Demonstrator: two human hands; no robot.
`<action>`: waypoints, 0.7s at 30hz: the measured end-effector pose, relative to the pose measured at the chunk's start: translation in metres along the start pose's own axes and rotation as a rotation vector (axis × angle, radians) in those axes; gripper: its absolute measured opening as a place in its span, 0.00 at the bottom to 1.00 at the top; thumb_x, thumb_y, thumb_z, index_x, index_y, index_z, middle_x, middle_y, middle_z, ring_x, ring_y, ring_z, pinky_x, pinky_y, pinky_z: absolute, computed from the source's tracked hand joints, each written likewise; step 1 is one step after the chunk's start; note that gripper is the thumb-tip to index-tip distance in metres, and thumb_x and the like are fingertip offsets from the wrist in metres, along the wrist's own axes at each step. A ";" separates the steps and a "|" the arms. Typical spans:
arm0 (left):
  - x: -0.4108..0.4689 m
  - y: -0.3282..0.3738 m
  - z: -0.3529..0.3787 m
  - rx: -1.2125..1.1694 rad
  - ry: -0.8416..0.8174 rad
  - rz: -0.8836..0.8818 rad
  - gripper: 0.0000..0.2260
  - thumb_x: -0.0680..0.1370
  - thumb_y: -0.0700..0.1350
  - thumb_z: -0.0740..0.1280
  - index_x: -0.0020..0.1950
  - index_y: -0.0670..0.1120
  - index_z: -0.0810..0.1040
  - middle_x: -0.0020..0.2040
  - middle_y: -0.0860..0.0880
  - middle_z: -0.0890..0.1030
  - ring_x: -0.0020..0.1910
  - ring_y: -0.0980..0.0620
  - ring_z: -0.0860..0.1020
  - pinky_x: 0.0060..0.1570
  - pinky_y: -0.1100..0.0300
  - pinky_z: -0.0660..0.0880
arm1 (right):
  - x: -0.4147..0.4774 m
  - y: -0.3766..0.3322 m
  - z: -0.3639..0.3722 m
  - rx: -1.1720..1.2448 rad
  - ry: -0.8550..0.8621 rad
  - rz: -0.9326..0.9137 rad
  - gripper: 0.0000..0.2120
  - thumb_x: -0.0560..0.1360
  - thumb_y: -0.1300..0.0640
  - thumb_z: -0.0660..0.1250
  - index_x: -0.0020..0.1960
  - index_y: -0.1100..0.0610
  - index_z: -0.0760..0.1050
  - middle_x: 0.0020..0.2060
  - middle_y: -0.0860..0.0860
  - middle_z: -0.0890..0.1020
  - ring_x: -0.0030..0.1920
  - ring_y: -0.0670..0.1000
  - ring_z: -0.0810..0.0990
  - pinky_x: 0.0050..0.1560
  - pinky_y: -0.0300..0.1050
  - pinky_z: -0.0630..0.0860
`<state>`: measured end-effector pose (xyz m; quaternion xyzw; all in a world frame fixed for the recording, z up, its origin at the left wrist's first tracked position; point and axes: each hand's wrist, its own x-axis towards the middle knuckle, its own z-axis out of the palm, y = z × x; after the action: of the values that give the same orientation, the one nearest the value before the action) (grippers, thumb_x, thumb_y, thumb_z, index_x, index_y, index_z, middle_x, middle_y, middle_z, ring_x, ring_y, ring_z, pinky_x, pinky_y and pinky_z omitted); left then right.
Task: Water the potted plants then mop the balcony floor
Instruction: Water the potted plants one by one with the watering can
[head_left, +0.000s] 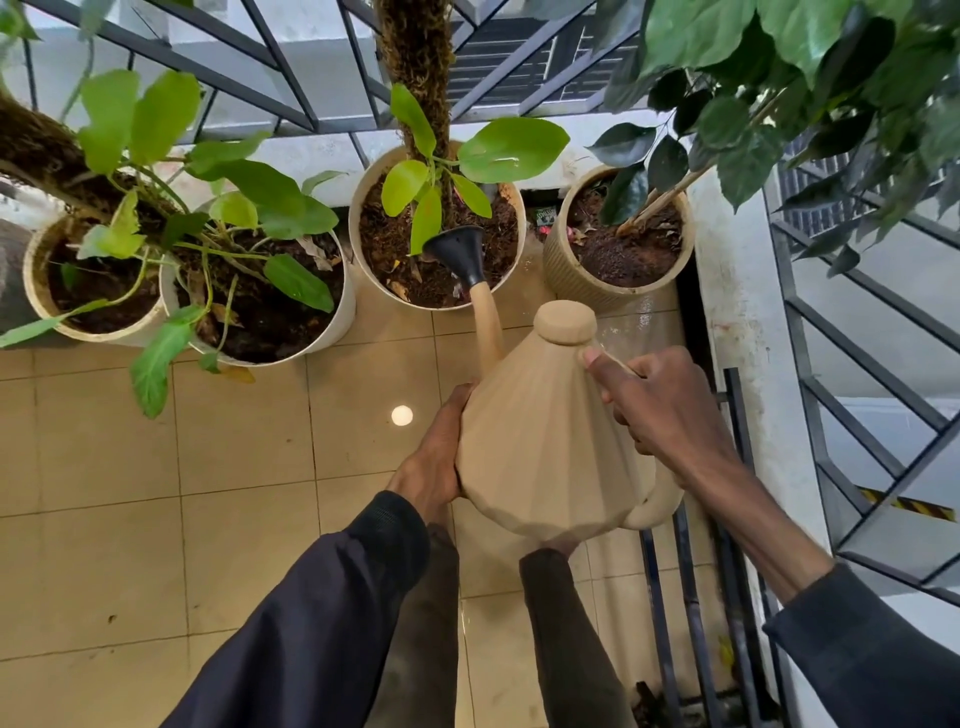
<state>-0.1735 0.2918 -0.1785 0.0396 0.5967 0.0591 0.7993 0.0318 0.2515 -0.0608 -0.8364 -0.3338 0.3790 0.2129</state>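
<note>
R hand (665, 405) grips watering can (545, 447) by handle; L hand (434, 457) pressed flat on its side. Spout rose (457, 254) over mid pot (355, 244), leaves (426, 218) crowding it; ribbed pot (566, 280) just right.

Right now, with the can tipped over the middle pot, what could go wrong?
1. The black funnel-shaped rose hangs near the front rim of the round white pot; a surge might splash water onto the glossy beige floor tiles, making them slippery.
2. The rose nears the yellow-green leaves and may bend them.
3. Only the right hand grips the beige faceted watering can by its handle; the left hand steadies its side, so it could swing.
</note>
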 end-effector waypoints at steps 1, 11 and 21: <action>0.000 0.001 0.000 0.003 0.002 0.004 0.24 0.77 0.63 0.67 0.64 0.46 0.79 0.49 0.43 0.84 0.50 0.43 0.82 0.55 0.48 0.78 | 0.000 0.001 0.001 0.004 0.004 -0.002 0.40 0.71 0.30 0.67 0.40 0.73 0.76 0.27 0.55 0.74 0.27 0.52 0.69 0.32 0.50 0.68; 0.005 0.009 -0.006 0.022 0.009 0.073 0.24 0.77 0.63 0.68 0.63 0.46 0.80 0.52 0.42 0.85 0.51 0.43 0.82 0.62 0.44 0.77 | -0.006 0.004 0.006 0.062 0.063 -0.069 0.34 0.78 0.38 0.71 0.34 0.70 0.76 0.24 0.55 0.72 0.25 0.51 0.68 0.30 0.48 0.67; 0.004 0.021 -0.012 0.042 0.056 0.139 0.25 0.75 0.66 0.68 0.63 0.49 0.82 0.56 0.43 0.86 0.59 0.42 0.83 0.64 0.45 0.77 | -0.013 0.005 0.018 0.136 0.132 -0.136 0.38 0.71 0.28 0.65 0.31 0.67 0.77 0.23 0.59 0.75 0.24 0.49 0.70 0.28 0.46 0.68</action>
<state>-0.1852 0.3126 -0.1833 0.0961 0.6158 0.1030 0.7752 0.0134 0.2409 -0.0686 -0.8186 -0.3484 0.3298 0.3159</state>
